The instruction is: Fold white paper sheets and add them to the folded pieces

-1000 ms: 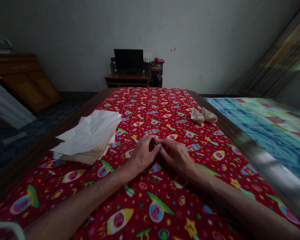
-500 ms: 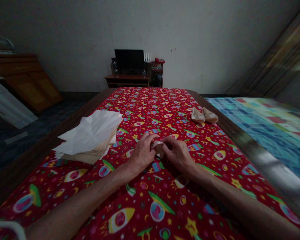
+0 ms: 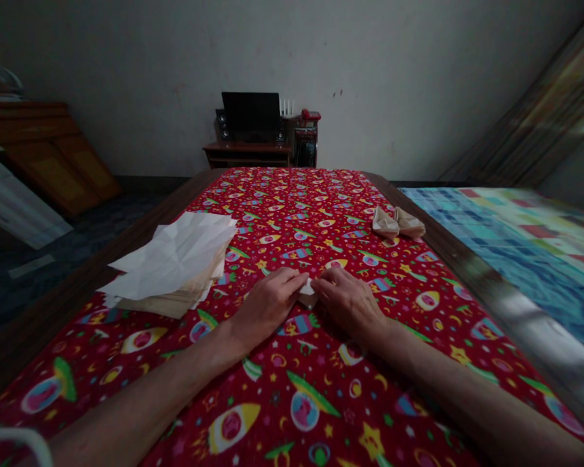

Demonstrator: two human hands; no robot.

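Note:
A small piece of folded white paper (image 3: 308,295) is between my two hands, low over the red patterned cloth. My left hand (image 3: 272,299) grips its left side with the fingers bent together. On the other side, my right hand (image 3: 346,298) pinches the paper's right edge. Most of the folded paper is hidden behind my fingers, so its full shape cannot be made out. Left of my hands lies a fanned stack of paper sheets (image 3: 175,256), white on top and brownish below, with creases in the top sheet. Folded brown paper pieces (image 3: 398,224) sit at the far right.
The red cloth (image 3: 292,211) covers a long table with a dark wooden edge (image 3: 438,259). Beyond its far end stand a monitor (image 3: 251,115), speakers and a red telephone (image 3: 311,115). A bed with a checked cover (image 3: 506,253) adjoins on the right; wooden cabinets (image 3: 53,152) stand left.
Both hands have lowered slightly and flattened over the folded paper, which now shows less height between the fingers. The view has shifted a little. The stack and the brown folded pieces stay put.

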